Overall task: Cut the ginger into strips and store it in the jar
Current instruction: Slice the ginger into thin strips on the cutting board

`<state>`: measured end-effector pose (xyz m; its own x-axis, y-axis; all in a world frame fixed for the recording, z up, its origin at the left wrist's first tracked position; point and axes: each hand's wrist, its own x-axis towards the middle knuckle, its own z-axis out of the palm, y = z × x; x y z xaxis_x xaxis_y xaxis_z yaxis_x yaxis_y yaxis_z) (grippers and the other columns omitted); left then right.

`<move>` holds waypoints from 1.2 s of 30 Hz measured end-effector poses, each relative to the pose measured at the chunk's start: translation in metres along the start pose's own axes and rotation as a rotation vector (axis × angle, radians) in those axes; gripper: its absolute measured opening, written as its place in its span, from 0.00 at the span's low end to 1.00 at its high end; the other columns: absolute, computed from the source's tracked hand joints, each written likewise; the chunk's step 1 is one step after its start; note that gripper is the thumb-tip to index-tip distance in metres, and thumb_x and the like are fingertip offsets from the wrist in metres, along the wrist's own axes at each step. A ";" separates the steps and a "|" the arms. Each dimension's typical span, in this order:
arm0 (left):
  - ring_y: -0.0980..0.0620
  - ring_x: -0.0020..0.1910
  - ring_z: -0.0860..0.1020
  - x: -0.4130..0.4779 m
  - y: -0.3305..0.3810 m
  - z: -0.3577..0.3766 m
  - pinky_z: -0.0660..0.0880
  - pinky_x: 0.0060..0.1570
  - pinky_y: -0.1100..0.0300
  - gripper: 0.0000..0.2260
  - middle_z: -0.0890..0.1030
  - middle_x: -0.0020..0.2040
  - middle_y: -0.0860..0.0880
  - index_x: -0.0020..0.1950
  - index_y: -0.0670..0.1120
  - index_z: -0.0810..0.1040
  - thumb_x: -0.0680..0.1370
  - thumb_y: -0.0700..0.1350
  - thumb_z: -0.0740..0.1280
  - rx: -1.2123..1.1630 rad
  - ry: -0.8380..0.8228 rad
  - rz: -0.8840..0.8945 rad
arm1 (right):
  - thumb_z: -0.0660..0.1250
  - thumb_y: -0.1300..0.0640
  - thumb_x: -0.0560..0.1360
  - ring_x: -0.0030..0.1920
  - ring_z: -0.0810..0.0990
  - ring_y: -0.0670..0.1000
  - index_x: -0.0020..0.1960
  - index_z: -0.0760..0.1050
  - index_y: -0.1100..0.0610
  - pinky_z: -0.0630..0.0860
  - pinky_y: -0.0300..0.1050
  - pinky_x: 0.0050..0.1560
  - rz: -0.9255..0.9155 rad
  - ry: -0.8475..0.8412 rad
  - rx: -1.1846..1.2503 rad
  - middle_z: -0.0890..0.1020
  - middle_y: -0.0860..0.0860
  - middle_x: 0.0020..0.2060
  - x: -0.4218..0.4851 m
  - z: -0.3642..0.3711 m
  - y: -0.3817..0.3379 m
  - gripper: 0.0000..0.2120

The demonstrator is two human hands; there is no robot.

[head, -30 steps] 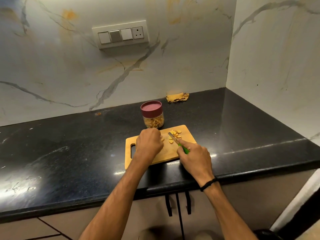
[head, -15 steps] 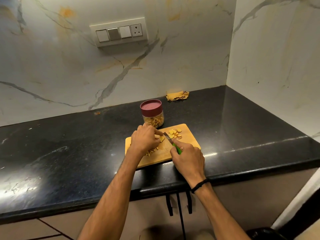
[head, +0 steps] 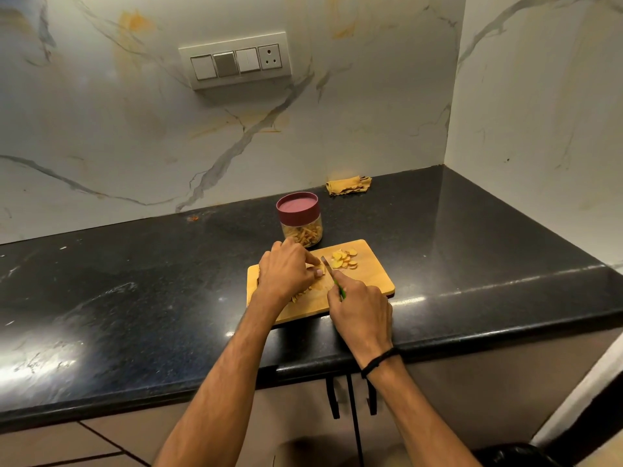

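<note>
A glossy black counter [head: 135,298] meets veined white marble walls [head: 101,129] in a corner, with a switch panel [head: 236,60] above, a yellow cloth [head: 349,185] at the back and beige cabinets [head: 488,382] below.

- No readable text, label, brand, number or sign shows anywhere in view, neither on the jar [head: 299,219] nor on the switch plate [head: 236,60].

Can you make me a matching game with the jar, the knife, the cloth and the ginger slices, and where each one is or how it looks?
Things:
1 jar
2 knife
3 cloth
4 slices

Clues:
A held in the right hand
B lying on the board
C at the foot of the wall
D has a maroon lid

Pairs: 1-D, 2-A, 3-C, 4-B
</note>
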<state>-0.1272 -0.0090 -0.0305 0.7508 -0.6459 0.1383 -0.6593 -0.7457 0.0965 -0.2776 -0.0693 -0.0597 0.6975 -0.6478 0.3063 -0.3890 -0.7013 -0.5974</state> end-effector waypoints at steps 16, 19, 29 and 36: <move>0.52 0.49 0.75 0.007 -0.002 0.012 0.80 0.48 0.51 0.15 0.81 0.55 0.53 0.57 0.56 0.85 0.75 0.61 0.72 -0.002 0.037 0.006 | 0.54 0.49 0.83 0.35 0.72 0.44 0.75 0.63 0.46 0.69 0.37 0.35 -0.011 -0.055 -0.046 0.78 0.47 0.38 0.002 0.007 -0.006 0.20; 0.52 0.50 0.74 0.007 -0.002 0.012 0.79 0.49 0.51 0.15 0.80 0.55 0.52 0.58 0.56 0.85 0.75 0.61 0.71 0.012 0.034 0.010 | 0.54 0.50 0.83 0.34 0.73 0.45 0.75 0.63 0.46 0.67 0.38 0.34 -0.028 -0.051 -0.051 0.75 0.46 0.35 0.002 0.008 -0.006 0.20; 0.53 0.46 0.76 0.008 -0.001 0.015 0.80 0.47 0.51 0.16 0.81 0.51 0.53 0.57 0.54 0.86 0.74 0.62 0.72 -0.003 0.036 -0.004 | 0.54 0.51 0.84 0.35 0.72 0.45 0.74 0.64 0.46 0.66 0.39 0.34 -0.054 -0.055 -0.075 0.74 0.47 0.35 0.001 0.006 -0.006 0.19; 0.51 0.48 0.77 0.006 0.007 0.017 0.80 0.48 0.51 0.15 0.81 0.50 0.52 0.56 0.50 0.85 0.76 0.58 0.72 0.009 0.065 -0.043 | 0.54 0.53 0.84 0.38 0.74 0.47 0.73 0.65 0.45 0.70 0.41 0.38 -0.081 -0.076 -0.124 0.76 0.48 0.39 0.006 0.010 -0.014 0.19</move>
<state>-0.1267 -0.0204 -0.0456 0.7740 -0.6013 0.1981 -0.6257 -0.7742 0.0948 -0.2619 -0.0609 -0.0571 0.7713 -0.5666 0.2899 -0.3979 -0.7848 -0.4751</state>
